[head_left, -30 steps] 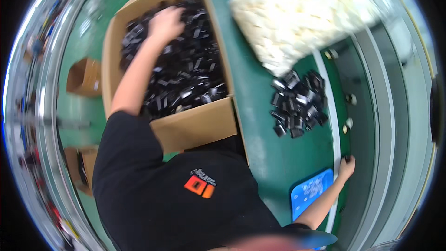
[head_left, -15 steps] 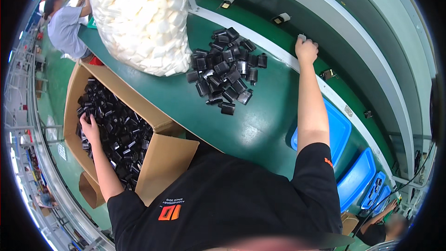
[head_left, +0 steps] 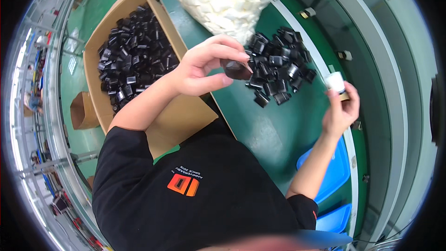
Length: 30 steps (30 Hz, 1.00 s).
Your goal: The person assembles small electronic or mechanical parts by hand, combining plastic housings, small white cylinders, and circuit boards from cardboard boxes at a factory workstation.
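Over the edge between the carton and the bench, my left hand pinches a small black plastic housing between thumb and fingers. On the right, near the conveyor rail, my right hand grips a small white-topped part with a dark band and a tan lower end. A loose pile of black plastic housings lies on the green bench, just beyond my left hand. More black housings fill the open cardboard carton at the left.
A large clear bag of white pieces stands at the far side of the bench. Several small parts, one a white-topped part, sit on the green conveyor beyond the white rail. Blue trays lie at the near right.
My left hand has risen out of the carton with a black housing. My right hand has come back from the conveyor, holding the white-topped part. The view has turned.
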### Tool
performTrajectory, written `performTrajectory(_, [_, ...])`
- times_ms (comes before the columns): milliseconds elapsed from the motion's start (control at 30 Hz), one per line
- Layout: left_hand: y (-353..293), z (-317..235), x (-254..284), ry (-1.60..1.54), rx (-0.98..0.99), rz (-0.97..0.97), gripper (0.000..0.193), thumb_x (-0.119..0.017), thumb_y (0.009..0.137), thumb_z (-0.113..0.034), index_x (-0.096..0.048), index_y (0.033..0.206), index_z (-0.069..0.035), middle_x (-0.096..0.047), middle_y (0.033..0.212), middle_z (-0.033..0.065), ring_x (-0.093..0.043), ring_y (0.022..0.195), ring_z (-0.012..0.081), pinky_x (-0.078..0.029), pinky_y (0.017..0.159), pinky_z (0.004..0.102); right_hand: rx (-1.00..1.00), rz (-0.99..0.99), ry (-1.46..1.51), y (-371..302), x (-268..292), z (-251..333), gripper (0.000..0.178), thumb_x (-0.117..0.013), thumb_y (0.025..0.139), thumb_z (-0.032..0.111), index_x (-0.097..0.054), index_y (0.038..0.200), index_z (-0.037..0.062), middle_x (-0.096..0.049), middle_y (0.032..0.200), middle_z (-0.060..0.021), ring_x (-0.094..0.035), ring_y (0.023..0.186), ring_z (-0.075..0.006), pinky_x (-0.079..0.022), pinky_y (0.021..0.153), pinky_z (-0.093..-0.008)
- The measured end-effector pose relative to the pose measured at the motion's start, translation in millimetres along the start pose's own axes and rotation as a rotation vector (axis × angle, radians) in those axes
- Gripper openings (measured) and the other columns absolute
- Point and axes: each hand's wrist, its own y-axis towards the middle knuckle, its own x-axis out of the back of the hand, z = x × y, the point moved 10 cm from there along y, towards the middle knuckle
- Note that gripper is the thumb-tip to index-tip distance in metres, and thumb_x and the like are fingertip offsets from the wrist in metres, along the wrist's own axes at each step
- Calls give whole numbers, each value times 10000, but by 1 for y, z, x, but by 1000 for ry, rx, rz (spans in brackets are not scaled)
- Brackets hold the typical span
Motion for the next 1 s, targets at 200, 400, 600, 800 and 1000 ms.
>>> performTrajectory(200, [21, 29, -48, 73, 141, 174, 434, -628, 880, -37, -565, 1307, 8, -542, 1261, 195, -601, 1089, 267, -494, 927, 356, -75, 279, 481, -55, -68, 56, 287, -716, 757, -58, -602, 1009, 19, -602, 1144, -166, -638, 982, -223, -555, 783, -329])
performTrajectory(400, [26, 49, -80, 171, 310, 289, 462, -684, 870, -83, -581, 1314, -13, -666, 1137, 116, -633, 1010, 193, -493, 849, 298, -178, 313, 115, -61, -61, 57, 316, -798, 740, -10, -641, 1013, 19, -691, 1017, -97, -659, 918, -131, -532, 797, -269])
performTrajectory(600, [28, 61, -95, 238, 421, 372, 434, -707, 863, -109, -619, 1284, -47, -703, 1105, 111, -669, 895, 189, -517, 782, 299, -24, 432, -188, -55, -65, 71, 247, -775, 765, -7, -650, 977, 19, -688, 930, -42, -652, 828, -94, -519, 745, -231])
performTrajectory(800, [31, 64, -97, 238, 381, 352, 416, -698, 877, -131, -616, 1277, -53, -702, 1088, 136, -686, 970, 226, -529, 836, 325, -258, 252, 55, -68, -56, 35, 256, -774, 772, -12, -636, 986, 18, -663, 918, -21, -625, 820, -73, -505, 719, -219])
performTrajectory(1000, [28, 74, -106, 205, 409, 393, 410, -690, 885, -135, -605, 1274, -39, -697, 1078, 140, -685, 970, 240, -528, 846, 333, -391, 304, 199, -75, -61, 9, 287, -760, 786, -13, -597, 1021, 11, -651, 937, -26, -627, 803, -87, -515, 715, -227])
